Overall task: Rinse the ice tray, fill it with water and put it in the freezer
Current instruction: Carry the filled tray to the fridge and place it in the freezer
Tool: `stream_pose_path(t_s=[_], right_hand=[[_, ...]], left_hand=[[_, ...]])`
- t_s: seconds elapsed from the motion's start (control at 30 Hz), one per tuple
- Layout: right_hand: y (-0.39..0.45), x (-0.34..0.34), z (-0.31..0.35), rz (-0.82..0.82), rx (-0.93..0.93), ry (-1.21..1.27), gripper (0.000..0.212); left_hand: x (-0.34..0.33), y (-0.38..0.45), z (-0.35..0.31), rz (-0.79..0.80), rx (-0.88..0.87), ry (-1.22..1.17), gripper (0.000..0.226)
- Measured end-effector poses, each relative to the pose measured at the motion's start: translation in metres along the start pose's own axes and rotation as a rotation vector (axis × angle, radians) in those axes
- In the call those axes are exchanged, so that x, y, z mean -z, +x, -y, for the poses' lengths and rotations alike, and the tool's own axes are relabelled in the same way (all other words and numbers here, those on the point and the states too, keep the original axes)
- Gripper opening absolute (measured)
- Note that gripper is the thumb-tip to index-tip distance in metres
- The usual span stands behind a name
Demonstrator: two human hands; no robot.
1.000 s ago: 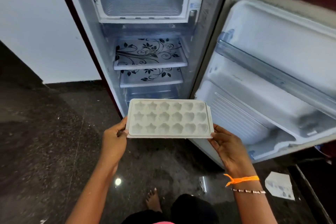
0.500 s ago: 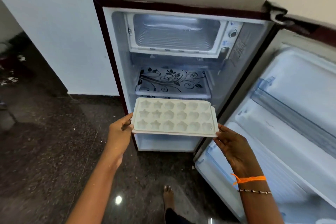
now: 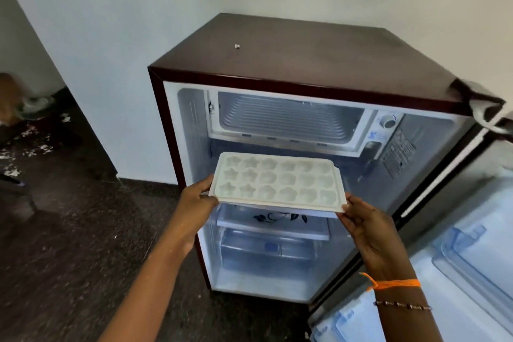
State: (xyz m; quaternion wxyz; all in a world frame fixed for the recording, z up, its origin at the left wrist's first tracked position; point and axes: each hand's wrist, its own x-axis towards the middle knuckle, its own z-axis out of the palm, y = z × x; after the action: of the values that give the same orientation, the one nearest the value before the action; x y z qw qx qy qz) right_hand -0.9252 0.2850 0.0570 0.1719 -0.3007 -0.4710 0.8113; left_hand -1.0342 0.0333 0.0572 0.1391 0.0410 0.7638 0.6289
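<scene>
Fingers [image 3: 206,184] of both hands are gripping the white plastic ice tray [image 3: 277,182] by its short edges, apparently level, below the open freezer compartment [image 3: 286,119].

White ice tray [image 3: 277,182]; maroon fridge [image 3: 305,64] with white interior; black floral-patterned shelf [image 3: 274,218]; orange wrist thread [image 3: 394,284]; dark speckled floor [image 3: 69,244].

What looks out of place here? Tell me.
White scraps lie scattered on the dark floor at far left. Otherwise the ice tray sits level between both hands, below the open freezer compartment.
</scene>
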Motion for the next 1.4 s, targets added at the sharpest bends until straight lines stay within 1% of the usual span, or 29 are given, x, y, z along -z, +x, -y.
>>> stream_pose_path(t_s=[0.23,0.4,0.53,0.67,0.73,0.93,1.07,1.23,1.33,1.4], right_hand=[[0.048,-0.019,0.022,0.037,0.067,0.008,0.023],[0.083,-0.029,0.030,0.054,0.100,0.023,0.023],[0.112,-0.040,0.031,0.074,0.119,0.023,0.026],[0.142,-0.051,0.030,0.045,0.155,0.014,0.024],[0.156,-0.058,0.032,0.013,0.169,0.010,0.027],[0.189,-0.072,0.032,-0.008,0.252,-0.131,0.032],[0.210,-0.076,0.029,-0.036,0.220,-0.174,0.032],[0.225,-0.076,0.030,-0.082,0.207,-0.162,0.029],[0.234,-0.074,0.026,-0.112,0.236,-0.299,0.028],[0.235,-0.074,0.023,-0.131,0.247,-0.289,0.028]], left_hand=[[-0.011,0.053,-0.023,0.103,-0.085,-0.017,0.057],[-0.020,0.093,-0.036,0.032,-0.132,-0.014,0.060],[-0.026,0.126,-0.041,0.004,-0.149,0.030,0.053],[-0.033,0.157,-0.044,-0.032,-0.150,0.052,0.047],[-0.037,0.171,-0.043,-0.049,-0.153,0.054,0.042],[-0.050,0.201,-0.036,-0.100,-0.185,0.087,0.031],[-0.058,0.215,-0.035,-0.142,-0.197,0.155,0.026],[-0.062,0.227,-0.033,-0.157,-0.176,0.305,0.037],[-0.065,0.229,-0.032,-0.178,-0.173,0.386,0.043],[-0.067,0.229,-0.031,-0.188,-0.159,0.421,0.046]])
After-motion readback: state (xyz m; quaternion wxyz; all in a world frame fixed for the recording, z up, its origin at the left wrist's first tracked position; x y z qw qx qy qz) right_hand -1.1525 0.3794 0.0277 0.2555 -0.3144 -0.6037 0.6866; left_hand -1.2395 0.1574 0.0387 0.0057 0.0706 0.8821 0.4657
